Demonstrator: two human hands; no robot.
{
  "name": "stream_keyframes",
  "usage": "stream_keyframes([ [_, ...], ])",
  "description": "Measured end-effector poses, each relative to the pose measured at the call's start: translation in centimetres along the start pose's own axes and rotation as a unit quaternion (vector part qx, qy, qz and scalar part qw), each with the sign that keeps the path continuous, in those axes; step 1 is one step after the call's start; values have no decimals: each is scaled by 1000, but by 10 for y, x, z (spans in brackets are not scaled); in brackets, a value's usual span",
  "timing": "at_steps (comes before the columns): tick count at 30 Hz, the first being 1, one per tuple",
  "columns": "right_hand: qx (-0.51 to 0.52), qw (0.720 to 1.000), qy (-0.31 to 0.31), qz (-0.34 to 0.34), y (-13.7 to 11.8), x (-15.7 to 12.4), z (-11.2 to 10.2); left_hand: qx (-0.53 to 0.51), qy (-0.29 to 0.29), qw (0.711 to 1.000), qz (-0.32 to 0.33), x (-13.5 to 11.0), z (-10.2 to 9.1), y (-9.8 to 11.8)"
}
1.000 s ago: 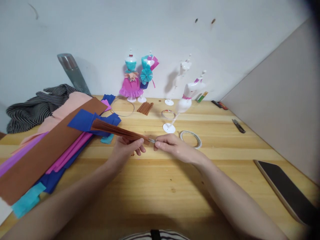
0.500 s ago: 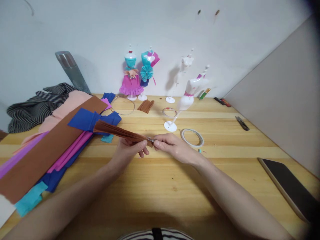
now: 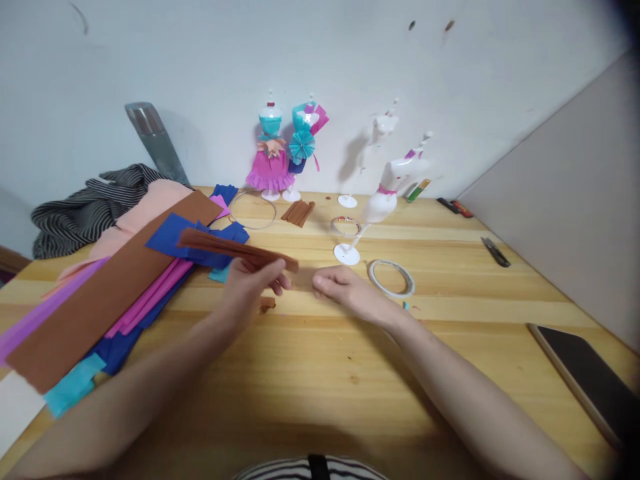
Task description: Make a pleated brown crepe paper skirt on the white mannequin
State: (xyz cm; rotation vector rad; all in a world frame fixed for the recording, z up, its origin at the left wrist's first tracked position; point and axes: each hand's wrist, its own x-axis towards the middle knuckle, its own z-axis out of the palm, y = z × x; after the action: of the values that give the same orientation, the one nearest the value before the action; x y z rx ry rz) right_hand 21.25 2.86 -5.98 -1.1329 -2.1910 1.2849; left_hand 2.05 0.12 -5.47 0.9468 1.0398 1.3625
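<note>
My left hand (image 3: 253,283) is closed on a folded, pleated strip of brown crepe paper (image 3: 235,248), pinched near its right end. The strip points up and left, over the blue paper. My right hand (image 3: 336,285) is closed just right of the strip, apart from it. A small metal cutting tool showed in its fingers in the earlier view; now it is mostly hidden and blurred. A small brown paper scrap (image 3: 267,305) lies on the table below my left hand. Beyond my right hand leans a white dress-form figure (image 3: 383,200) with a pink neck band.
Stacked crepe paper (image 3: 115,287) covers the left side, with a striped cloth (image 3: 95,207) and a flask (image 3: 157,143) behind. Dressed forms (image 3: 271,160) stand by the wall. A tape roll (image 3: 391,278), a brown pleated piece (image 3: 299,213), a cutter (image 3: 495,252) and a phone (image 3: 580,380) lie around.
My right hand has come away from the end of the brown strip. My left hand has shifted left with the strip, and a brown scrap now shows on the table. The view turned slightly left.
</note>
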Motion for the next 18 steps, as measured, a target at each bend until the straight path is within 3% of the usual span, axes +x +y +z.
stream_keyframes([
  [3, -239, 966, -48, 81, 0, 2, 7, -42, 87, 993, 73, 11, -9, 21],
  [5, -332, 934, -61, 116, -2, 2, 11, -44, 89, 990, 104, 13, -12, 33],
  [7, -344, 931, -60, 109, -4, 2, 12, -32, 70, 992, 105, 11, -12, 41],
  [10, -279, 958, -50, 42, -4, 2, 13, -18, 39, 995, 86, 5, -8, 44],
  [13, -217, 972, -42, -81, -3, 0, 24, -18, 32, 995, 93, 2, -6, 44],
  [15, -205, 962, -75, -165, -2, -1, 39, -21, 35, 994, 102, 2, -6, 46],
  [18, -267, 937, -118, -194, -3, 0, 62, -25, 34, 995, 95, 1, -7, 48],
])
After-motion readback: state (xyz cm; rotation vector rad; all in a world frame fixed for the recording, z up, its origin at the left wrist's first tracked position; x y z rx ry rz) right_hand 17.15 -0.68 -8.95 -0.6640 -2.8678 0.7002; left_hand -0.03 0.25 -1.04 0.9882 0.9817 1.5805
